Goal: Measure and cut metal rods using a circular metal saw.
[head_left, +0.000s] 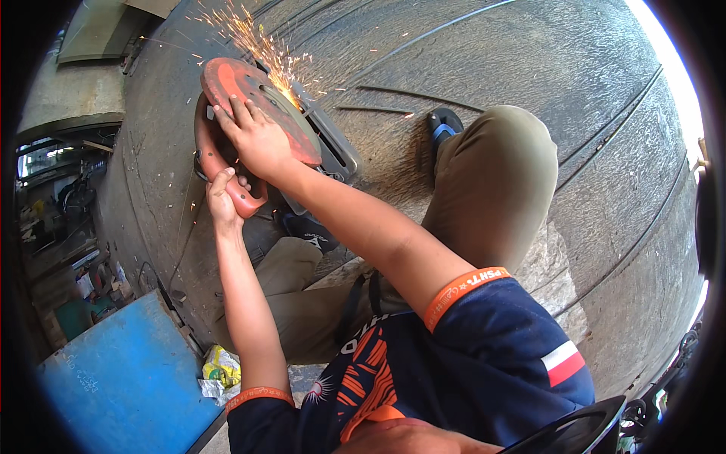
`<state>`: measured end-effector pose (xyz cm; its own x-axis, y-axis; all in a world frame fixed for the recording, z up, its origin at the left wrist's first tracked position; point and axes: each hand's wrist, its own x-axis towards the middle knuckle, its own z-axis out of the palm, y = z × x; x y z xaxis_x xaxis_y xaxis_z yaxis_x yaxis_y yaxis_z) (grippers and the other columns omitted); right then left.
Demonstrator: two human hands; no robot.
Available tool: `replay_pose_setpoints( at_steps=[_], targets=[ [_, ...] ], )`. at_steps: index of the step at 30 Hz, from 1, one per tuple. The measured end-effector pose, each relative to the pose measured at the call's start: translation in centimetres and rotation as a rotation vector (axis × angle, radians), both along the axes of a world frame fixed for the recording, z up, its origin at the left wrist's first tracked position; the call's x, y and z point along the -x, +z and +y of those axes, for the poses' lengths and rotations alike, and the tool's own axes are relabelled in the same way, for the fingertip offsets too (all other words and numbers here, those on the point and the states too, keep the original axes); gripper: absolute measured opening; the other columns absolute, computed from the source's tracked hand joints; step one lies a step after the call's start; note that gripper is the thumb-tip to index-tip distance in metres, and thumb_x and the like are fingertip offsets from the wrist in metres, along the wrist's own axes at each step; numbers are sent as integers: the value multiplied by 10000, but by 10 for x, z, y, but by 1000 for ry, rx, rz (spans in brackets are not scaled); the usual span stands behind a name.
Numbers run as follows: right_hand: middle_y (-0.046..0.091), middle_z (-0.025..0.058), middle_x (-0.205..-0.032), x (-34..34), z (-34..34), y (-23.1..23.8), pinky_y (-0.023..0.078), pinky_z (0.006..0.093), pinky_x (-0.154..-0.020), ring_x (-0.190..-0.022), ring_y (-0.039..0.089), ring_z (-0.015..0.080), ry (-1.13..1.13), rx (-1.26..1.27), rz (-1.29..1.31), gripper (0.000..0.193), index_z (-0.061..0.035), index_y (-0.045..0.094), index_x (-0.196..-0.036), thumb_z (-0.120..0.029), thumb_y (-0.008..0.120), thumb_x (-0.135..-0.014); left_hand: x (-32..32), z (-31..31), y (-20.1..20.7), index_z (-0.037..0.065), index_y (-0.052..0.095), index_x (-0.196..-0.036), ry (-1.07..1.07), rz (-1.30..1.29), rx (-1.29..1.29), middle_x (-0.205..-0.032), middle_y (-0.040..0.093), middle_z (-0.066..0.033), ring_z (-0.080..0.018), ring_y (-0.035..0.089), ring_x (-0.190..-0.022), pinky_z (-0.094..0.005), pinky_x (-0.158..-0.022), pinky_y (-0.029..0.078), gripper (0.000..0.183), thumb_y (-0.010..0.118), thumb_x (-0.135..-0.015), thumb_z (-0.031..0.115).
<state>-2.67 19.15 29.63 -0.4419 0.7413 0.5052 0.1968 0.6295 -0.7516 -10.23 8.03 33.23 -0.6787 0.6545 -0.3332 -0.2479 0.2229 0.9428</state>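
Note:
A red cut-off saw (227, 76) stands on the ground before me, at the upper left. My left hand (224, 198) is wrapped around its red handle (246, 203). Stretched fingers of my right hand (257, 140) lie flat on the saw's round red guard. Bright orange sparks (261, 45) fly from beyond the guard, up and to the left. Beneath the guard shows the dark metal base (344, 155). The guard hides the cutting edge and whatever it touches.
Two short dark rods (374, 109) lie on the worn grey floor (484, 57) right of the saw. A long thin bar (431, 32) runs behind them. My sandalled foot (445, 125) is near the base. A blue metal box (136, 371) and yellow packet (221, 367) are at lower left.

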Motion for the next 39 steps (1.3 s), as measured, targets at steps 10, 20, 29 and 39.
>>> replay_pose_setpoints(
  at_steps=[10,20,29,39],
  targets=[
    [392,245,-1339,-3,1,1,431,432,-948,-1169,466,424,31,-1,-20,525,-98,420,-1328,-151,485,-810,-2,1,1,3,544,-900,3,8,1,-745,530,-39,-127,538,-622,-262,-551,478,168,555,-781,121],
    [400,230,-1343,-2,0,0,449,422,-923,-1165,477,404,-1,-7,-3,614,-106,440,-1314,-90,561,-712,-2,0,0,1,544,-929,-1,0,-14,-764,536,-41,-129,537,-622,-264,-545,479,188,549,-780,115],
    [400,243,-1332,-3,1,0,443,427,-932,-1156,479,419,23,-15,-16,523,-96,423,-1323,-150,487,-807,1,0,-2,-8,545,-941,-5,4,-16,-792,543,-54,-131,536,-623,-267,-542,475,211,554,-771,117],
    [393,227,-1350,-2,0,-1,444,423,-930,-1175,470,400,5,-2,-4,626,-112,426,-1326,-88,556,-714,0,0,-2,-5,542,-931,11,-14,-23,-783,541,-53,-132,539,-624,-263,-543,475,203,560,-771,118]
  ],
)
